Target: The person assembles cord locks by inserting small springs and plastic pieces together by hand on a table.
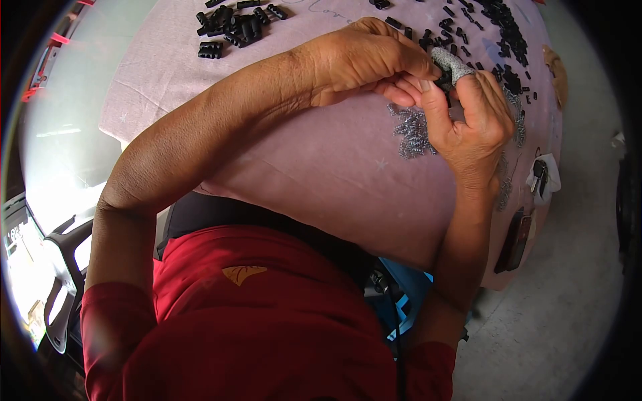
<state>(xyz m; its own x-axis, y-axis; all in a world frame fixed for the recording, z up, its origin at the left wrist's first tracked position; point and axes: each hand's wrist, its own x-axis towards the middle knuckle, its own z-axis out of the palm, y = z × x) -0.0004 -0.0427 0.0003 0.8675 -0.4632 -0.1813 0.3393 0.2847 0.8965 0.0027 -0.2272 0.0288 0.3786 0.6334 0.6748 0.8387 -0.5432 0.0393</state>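
Black part (443, 80): small, dark, its outline mostly covered; held just above the pink cloth (321, 167)
Right hand (476, 123): pinching the black part between thumb and forefinger, under a grey finger cover (455, 63)
Left hand (371, 63): thumb tip at the part; cannot tell whether it grips
Springs (412, 132): silvery, coiled, heaped nearby

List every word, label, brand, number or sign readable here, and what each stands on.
Cursive lettering on the pink tablecloth: possibly "Love", but faint and not certain.
Marks at the far left edge: too small and blurred to read.
Yellow emblem on the red shirt: no legible letters.
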